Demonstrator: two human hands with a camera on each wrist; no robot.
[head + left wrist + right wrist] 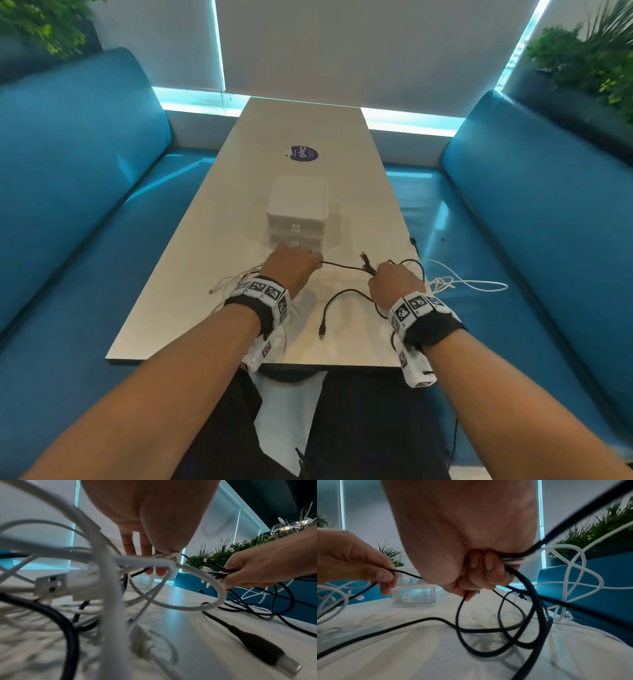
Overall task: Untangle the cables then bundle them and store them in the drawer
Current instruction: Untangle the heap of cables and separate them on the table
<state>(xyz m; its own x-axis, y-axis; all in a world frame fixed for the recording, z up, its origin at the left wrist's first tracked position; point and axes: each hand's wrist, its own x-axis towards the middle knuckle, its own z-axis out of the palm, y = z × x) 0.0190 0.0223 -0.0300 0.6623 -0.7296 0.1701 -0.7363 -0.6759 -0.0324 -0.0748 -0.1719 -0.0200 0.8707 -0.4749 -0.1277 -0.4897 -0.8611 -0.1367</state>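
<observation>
**Both hands on the tangle, drawers shut behind**

Cable count unclear: white and black strands overlap, blurred close to both wrist cams. Left: white cables (236,279) heaped under and beside the left hand (291,270), partly hidden by the wrist. That hand pinches one thin black cable (342,265), which runs across to the right hand (394,284). Right hand clenched round a mixed black and white bunch; plugs (365,262) stick up from the fist. One white loop (479,284) hangs off the table (191,274) edge, right. One drawer unit (297,212), 2 drawers, just behind left hand.
</observation>
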